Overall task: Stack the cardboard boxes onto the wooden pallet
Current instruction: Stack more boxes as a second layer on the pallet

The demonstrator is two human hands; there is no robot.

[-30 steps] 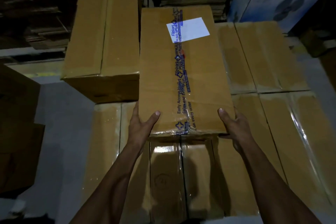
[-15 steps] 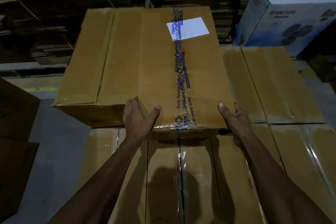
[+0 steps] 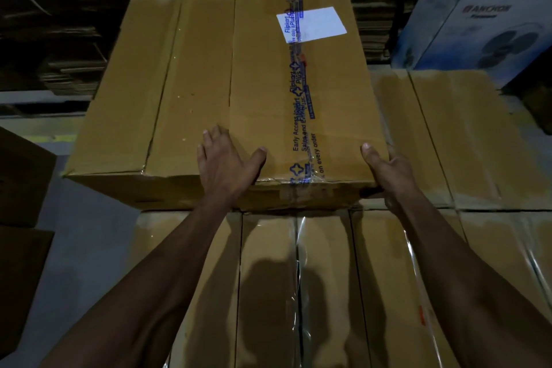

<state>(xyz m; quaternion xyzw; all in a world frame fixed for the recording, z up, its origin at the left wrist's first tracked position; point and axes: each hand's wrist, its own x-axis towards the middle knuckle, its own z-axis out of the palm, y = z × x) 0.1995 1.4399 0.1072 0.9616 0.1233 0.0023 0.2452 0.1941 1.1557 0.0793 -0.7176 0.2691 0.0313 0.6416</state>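
Dim warehouse shelving of flattened cardboard (image 3: 74, 39) backs a layer of taped boxes (image 3: 298, 278). On that layer lies the printed-tape box (image 3: 298, 98), long axis running away from the person, its white label (image 3: 313, 24) at the far end, pressed against a plain box (image 3: 155, 98) on its left. The left hand (image 3: 227, 164) lies flat, fingers spread, across both boxes' seam. The right hand (image 3: 388, 170) grips the near right corner. A white fan carton (image 3: 478, 15) stands far right.
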